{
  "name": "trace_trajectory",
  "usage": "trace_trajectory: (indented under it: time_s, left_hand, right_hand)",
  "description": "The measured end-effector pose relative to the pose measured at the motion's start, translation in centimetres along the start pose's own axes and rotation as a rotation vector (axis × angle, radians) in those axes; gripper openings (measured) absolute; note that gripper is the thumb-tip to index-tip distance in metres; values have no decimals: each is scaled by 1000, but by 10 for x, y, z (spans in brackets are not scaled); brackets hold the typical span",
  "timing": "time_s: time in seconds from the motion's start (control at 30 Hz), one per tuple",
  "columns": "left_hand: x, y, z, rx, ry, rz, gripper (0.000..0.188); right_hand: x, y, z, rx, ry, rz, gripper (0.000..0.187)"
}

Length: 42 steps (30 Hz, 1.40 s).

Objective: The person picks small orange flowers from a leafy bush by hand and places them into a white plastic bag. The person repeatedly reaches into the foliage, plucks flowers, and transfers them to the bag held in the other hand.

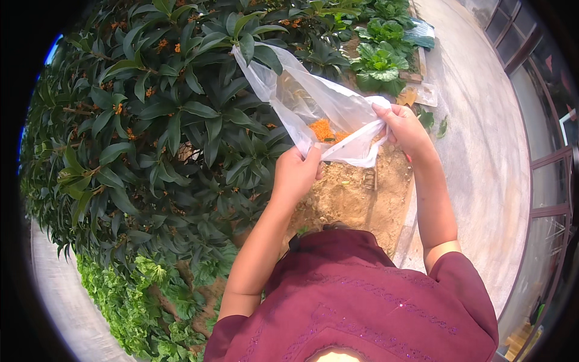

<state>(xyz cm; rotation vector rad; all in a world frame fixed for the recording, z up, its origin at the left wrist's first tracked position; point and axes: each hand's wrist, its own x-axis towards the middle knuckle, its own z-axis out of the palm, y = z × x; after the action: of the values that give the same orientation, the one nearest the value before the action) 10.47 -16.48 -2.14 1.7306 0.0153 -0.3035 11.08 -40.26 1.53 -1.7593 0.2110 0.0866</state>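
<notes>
A thin, whitish see-through plastic bag [347, 96] is stretched between my hands, its mouth spread toward me. My left hand [297, 172] pinches the near left edge of the bag. On the other side my right hand [405, 130] grips a bunched part of the rim. Small orange blossoms [322, 130] lie in a heap inside the bag. The bag's far upper corner reaches up to the leaves of a dark green bush [199, 108]; whether it is caught there I cannot tell.
Clusters of orange flowers [117, 108] dot the bush on the left. Leafy vegetables [380, 60] grow at the far end, and lettuce-like plants [129, 301] at the lower left. Bare soil [356, 205] lies below the bag. A pale concrete path [476, 151] runs along the right, beside framed windows [549, 181].
</notes>
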Motion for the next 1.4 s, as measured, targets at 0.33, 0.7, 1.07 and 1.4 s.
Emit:
trace_trajectory:
  time_s: [0.33, 0.7, 1.07, 1.4]
  left_hand:
    - [-33, 40, -22, -116, -123, 21, 41]
    - [-16, -21, -16, -110, -105, -86, 25]
    - [-23, -42, -22, 55, -41, -111, 20]
    - [-24, -54, -20, 61, -50, -14, 22]
  right_hand:
    - [-2, -34, 10, 568, -64, -270, 29]
    - [-8, 21, 13, 3, -110, -27, 32]
    - [-37, 45, 23, -108, 25, 16, 40]
    - [-54, -32, 76, 502, -60, -478, 29]
